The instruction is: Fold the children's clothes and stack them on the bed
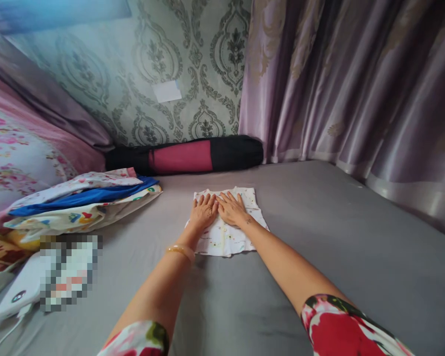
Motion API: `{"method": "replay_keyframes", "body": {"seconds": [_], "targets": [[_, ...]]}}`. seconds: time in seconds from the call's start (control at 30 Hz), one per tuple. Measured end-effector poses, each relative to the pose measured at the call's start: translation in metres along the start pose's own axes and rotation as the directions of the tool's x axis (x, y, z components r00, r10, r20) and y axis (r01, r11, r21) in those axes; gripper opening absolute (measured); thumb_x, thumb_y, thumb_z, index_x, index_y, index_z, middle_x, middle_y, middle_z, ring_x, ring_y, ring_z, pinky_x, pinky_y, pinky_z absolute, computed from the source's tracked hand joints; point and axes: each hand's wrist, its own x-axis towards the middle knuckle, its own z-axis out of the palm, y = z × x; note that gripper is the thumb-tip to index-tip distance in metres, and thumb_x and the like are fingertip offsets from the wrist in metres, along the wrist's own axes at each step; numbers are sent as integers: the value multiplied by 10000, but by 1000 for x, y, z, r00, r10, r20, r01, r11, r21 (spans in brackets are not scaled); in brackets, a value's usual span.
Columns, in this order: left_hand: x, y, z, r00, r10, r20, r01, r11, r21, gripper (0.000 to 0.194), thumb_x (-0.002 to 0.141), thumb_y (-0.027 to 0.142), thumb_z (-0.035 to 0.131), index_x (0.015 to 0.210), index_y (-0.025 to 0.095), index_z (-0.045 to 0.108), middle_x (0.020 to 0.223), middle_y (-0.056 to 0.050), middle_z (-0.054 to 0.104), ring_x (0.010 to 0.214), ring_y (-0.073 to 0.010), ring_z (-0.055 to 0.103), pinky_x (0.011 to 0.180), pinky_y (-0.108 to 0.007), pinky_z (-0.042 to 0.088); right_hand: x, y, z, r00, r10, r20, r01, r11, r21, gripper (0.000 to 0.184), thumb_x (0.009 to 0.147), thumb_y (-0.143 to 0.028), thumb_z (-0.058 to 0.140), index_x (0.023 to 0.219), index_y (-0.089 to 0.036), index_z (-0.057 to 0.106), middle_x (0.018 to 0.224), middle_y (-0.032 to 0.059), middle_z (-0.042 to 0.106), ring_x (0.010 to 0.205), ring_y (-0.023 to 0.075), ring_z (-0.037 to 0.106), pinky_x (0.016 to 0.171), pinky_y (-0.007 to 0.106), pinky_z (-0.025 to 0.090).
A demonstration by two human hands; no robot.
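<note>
A small white printed garment, like a baby's shirt, lies spread out on the grey bed sheet. Pressed flat on its upper left part is my left hand, fingers stretched out. My right hand rests palm down beside it, near the garment's upper middle, with its fingers spread. The two hands almost meet at the fingertips and cover part of the cloth. Neither one grips anything.
To the left sits a pile of folded clothes against a floral pillow. Nearer lies a white device with a cable. A long black and red bag lies along the wall. Purple curtains hang at the right.
</note>
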Motion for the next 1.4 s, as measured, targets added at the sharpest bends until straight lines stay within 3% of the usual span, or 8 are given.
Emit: {"method": "replay_keyframes", "body": {"seconds": [0.1,0.27,0.5,0.73,0.9,1.07,1.27,1.4], "targets": [[-2,1,-2,999,-5,-40,4,1000,-8,539,993,407,224,1452,194,407,1517,-101,399,1411,-285,327,1150,-523,234,-2,0,-1,1000,4,-15,-4,1000,4,513,974,-306,265,1467,-246,396,1540,30,357,1431,247,236,1158,540,88],[-7,4,-6,982,-52,-179,55,998,15,557,994,409,183,1454,187,405,1546,-104,345,1454,-266,231,1185,-501,146,-7,-3,-3,983,55,-176,-61,998,-32,519,977,-306,296,1485,-215,359,1584,71,250,1461,248,136,1158,539,10],[-2,1,-5,999,-22,45,21,1000,3,546,992,394,198,1466,187,373,1526,-123,376,1418,-289,309,1163,-528,200,-5,-4,-1,986,144,-86,-147,989,-33,494,979,-333,285,1441,-239,432,1518,82,386,1414,267,253,1141,539,112],[-3,1,-4,999,-32,14,32,999,9,554,992,413,189,1468,193,369,1540,-122,350,1425,-293,294,1157,-528,208,-5,-2,2,985,131,-112,-135,990,-27,498,977,-333,285,1441,-223,431,1518,95,382,1413,276,251,1138,552,97],[-6,4,-6,988,-123,-93,125,992,15,585,988,446,174,1482,183,344,1554,-140,315,1456,-306,209,1167,-544,158,-7,-5,-1,966,163,-200,-179,982,-67,563,961,-345,352,1505,-204,314,1596,121,189,1464,293,85,1136,567,0],[-5,6,-11,991,-135,24,134,991,22,583,984,453,186,1435,157,407,1512,-195,359,1429,-341,263,1105,-578,263,-5,-5,-1,947,293,-130,-302,952,-52,522,964,-394,318,1436,-206,435,1535,134,333,1412,358,208,1101,625,87],[-4,5,-9,987,-158,-15,158,987,8,598,978,477,208,1457,160,375,1533,-177,338,1445,-320,235,1138,-543,222,-5,-4,0,950,288,-119,-295,955,-42,536,959,-402,320,1442,-195,424,1531,146,337,1403,368,223,1095,637,89],[-2,2,-4,967,-242,-78,241,970,-21,663,969,501,187,1480,102,328,1551,-191,295,1455,-316,213,1164,-530,173,-5,-3,2,897,338,-285,-359,933,-21,610,963,-418,323,1513,-155,283,1586,181,179,1448,342,131,1117,590,80]]}}
